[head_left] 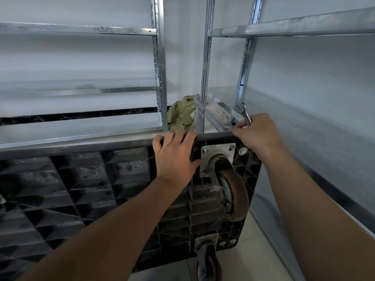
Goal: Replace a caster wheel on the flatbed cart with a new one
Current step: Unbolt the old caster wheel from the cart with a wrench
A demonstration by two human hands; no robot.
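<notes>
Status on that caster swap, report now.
Left hand flat on cart underside beside mounting plate. Right hand grips wrench at cart edge. Old caster wheel still bolted on. Nothing blocking.

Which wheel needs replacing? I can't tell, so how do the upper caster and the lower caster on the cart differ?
The upper caster shows in full, its brownish wheel turned side-on; the lower caster is cut off by the frame's bottom edge and looks darker. The upper caster's plate shows four bolts; the lower caster's plate is only partly visible. Both are bolted to the cart's black ribbed underside.
</notes>
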